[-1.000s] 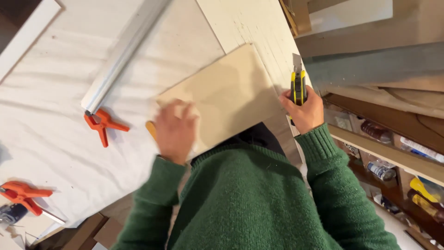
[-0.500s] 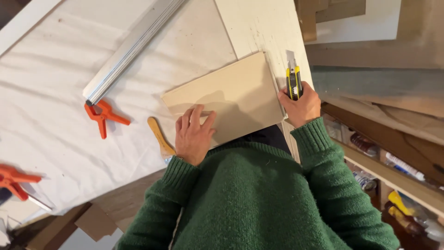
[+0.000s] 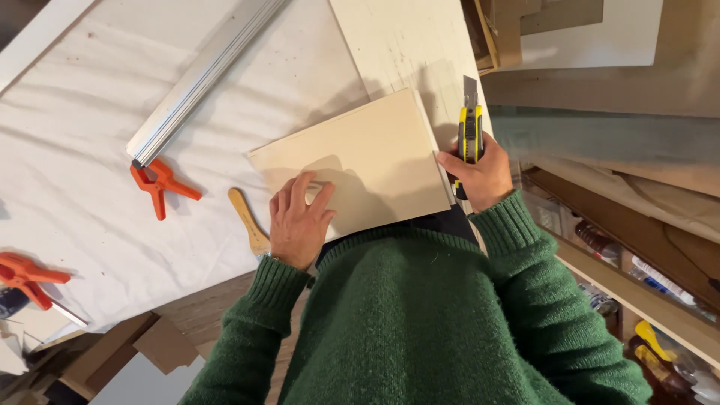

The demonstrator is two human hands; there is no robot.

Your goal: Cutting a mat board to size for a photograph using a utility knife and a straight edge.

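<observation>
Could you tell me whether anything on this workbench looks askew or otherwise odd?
The pale board under the left hand lies skewed across the wooden panel. The right hand holds a yellow utility knife with its blade out. Nothing looks spilled or damaged.

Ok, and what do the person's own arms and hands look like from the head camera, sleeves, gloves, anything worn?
Both arms are covered by a dark green, fuzzy knitted sweater with ribbed cuffs ending at the wrists. The left hand and right hand are bare, with no gloves. A thin metallic edge shows at the left wrist just under the cuff, perhaps a watch or bracelet; too little is visible to tell. No rings can be made out.
</observation>
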